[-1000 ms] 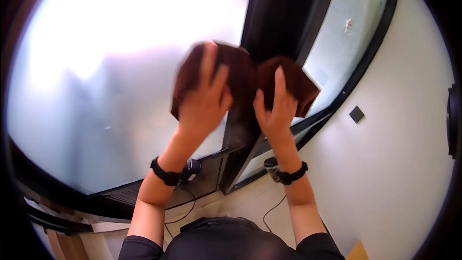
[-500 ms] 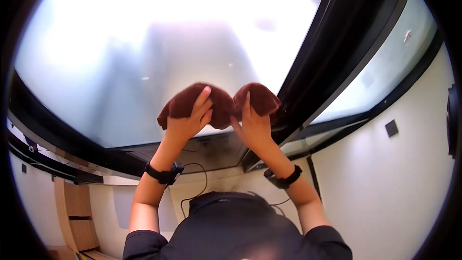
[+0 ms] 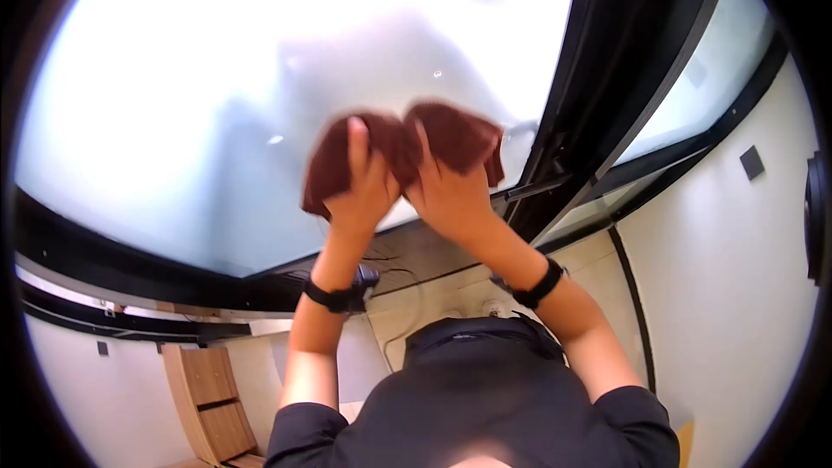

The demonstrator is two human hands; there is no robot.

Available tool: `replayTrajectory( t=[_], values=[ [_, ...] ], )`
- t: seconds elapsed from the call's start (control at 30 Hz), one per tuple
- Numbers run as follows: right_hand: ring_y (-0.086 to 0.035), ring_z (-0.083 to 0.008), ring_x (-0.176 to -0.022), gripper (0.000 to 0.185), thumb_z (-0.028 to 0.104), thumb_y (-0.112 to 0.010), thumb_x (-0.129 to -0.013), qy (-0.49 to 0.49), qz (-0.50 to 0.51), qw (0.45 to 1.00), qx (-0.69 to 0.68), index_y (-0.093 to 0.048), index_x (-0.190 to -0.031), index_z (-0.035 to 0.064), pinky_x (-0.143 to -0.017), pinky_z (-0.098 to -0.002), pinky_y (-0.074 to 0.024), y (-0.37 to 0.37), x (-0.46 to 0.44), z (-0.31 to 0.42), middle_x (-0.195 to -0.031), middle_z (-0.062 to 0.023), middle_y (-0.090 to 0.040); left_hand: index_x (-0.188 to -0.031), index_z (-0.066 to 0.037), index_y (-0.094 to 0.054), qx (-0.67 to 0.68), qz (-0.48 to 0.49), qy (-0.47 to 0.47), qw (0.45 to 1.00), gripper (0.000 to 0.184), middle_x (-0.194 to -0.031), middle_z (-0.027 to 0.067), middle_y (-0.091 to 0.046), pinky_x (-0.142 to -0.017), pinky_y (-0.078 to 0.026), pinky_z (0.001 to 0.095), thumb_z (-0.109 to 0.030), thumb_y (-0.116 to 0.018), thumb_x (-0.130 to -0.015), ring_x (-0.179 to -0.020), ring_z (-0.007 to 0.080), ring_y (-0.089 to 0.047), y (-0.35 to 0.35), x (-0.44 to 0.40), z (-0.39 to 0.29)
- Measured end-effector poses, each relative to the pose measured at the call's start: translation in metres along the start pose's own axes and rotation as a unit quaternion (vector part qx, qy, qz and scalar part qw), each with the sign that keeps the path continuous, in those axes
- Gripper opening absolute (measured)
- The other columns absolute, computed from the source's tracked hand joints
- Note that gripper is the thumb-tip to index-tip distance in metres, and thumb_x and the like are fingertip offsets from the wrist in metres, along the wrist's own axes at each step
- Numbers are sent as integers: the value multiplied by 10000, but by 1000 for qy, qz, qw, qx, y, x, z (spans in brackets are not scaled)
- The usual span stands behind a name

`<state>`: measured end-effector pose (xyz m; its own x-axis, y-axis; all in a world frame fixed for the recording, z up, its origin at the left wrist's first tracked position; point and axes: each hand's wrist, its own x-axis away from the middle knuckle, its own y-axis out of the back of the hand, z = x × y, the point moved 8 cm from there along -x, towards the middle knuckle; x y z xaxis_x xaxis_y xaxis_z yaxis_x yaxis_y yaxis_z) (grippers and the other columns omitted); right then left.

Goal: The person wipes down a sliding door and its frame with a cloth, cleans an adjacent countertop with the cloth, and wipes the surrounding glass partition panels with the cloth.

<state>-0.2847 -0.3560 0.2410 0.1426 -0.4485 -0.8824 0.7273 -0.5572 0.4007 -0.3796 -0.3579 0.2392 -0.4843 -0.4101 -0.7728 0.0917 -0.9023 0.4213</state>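
A dark reddish-brown cloth (image 3: 459, 134) lies bunched in two lobes against the large frosted glass pane (image 3: 173, 104). My left hand (image 3: 362, 186) grips its left lobe, with one finger stretched up over the fabric. On the right lobe is my right hand (image 3: 451, 195), fingers on the cloth and wrist close beside the left one. The fabric hides some fingertips of both hands. Each wrist wears a black strap with a small device.
A black door frame (image 3: 641, 52) with a dark handle (image 3: 537, 186) stands right of the pane. Beyond it are a white wall (image 3: 711, 295) and a small dark square plate (image 3: 751, 162). Wooden shelving (image 3: 208, 399) is at the lower left.
Compared with a second ago, both hands and the cloth have shifted left off the black frame onto the glass. Since half a second ago, they have moved slightly up and the view has turned.
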Motion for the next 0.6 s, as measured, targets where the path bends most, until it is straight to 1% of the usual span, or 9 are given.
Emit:
replayTrajectory(
  t=[0.07, 0.1, 0.2, 0.27, 0.33, 0.47, 0.5, 0.57, 0.6],
  values=[
    [-524, -391, -1030, 645, 163, -623, -723, -28, 20, 999, 6, -427, -1328, 59, -872, -467, -415, -18, 46, -3, -1134, -196, -554, -1186, -101, -552, 173, -26, 26, 984, 479, -1158, 128, -545, -759, -476, 413, -168, -688, -731, -914, 333, -584, -11, 44, 2],
    [-517, -392, -1045, 642, 159, -617, -726, -45, 55, 997, -7, -425, -1329, 58, -887, -472, -405, -29, 65, -6, -1151, -200, -544, -1248, -109, -495, 267, 2, 34, 963, 554, -1090, 146, -569, -715, -475, 410, -96, -674, -724, -866, 324, -588, -22, 62, 3],
    [-501, -396, -1070, 630, 148, -600, -735, -75, 88, 993, -28, -420, -1331, 57, -917, -482, -381, -44, 80, 3, -1185, -207, -522, -1277, -116, -462, 338, 63, -21, 939, 577, -1044, 142, -582, -734, -481, 410, -44, -634, -731, -889, 338, -583, -9, 58, 16],
    [-490, -405, -1079, 620, 131, -567, -754, -56, 112, 991, -47, -400, -1346, 58, -938, -498, -357, -39, 67, 7, -1212, -209, -504, -1095, -102, -601, 341, 145, -36, 928, 329, -1370, 83, -416, -874, -434, 454, -220, -621, -789, -1108, 352, -510, 4, 31, 32],
    [-497, -402, -1069, 641, 109, -564, -754, -36, 80, 995, -42, -371, -1363, 55, -934, -492, -358, -27, 41, 11, -1174, -200, -536, -1094, -94, -593, 289, 144, -30, 946, 322, -1388, 129, -396, -830, -464, 435, -222, -608, -799, -1119, 356, -514, 20, 23, 61],
    [-544, -339, -958, 668, 73, -577, -740, -23, -35, 994, -100, -366, -1374, 86, -862, -462, -380, -2, -23, 26, -1028, -149, -592, -1108, -45, -569, 51, -42, 4, 998, 330, -1412, 242, -312, -754, -509, 395, -258, -550, -856, -1083, 406, -536, 68, -7, 128],
    [-554, -308, -919, 667, 77, -583, -738, -15, -58, 991, -120, -376, -1371, 100, -848, -447, -380, -5, -33, 32, -1007, -119, -593, -1108, -45, -569, 47, -37, 8, 998, 330, -1412, 242, -312, -754, -509, 395, -258, -550, -856, -1083, 406, -536, 63, 0, 133],
    [-556, -304, -920, 669, 77, -584, -734, -21, -42, 992, -116, -375, -1370, 95, -851, -444, -381, -19, -33, 43, -1012, -116, -596, -1115, -20, -563, -34, -60, 51, 996, 385, -1416, 281, -268, -782, -497, 431, -322, -475, -892, -1100, 453, -504, 52, 20, 137],
    [-558, -300, -921, 671, 78, -585, -731, -31, -27, 993, -108, -375, -1369, 90, -855, -440, -381, -26, -29, 44, -1018, -112, -598, -1104, -90, -618, -5, -75, 113, 991, 372, -1409, 232, -316, -890, -431, 457, -338, -496, -855, -1142, 415, -473, 40, 38, 136]
  ],
)
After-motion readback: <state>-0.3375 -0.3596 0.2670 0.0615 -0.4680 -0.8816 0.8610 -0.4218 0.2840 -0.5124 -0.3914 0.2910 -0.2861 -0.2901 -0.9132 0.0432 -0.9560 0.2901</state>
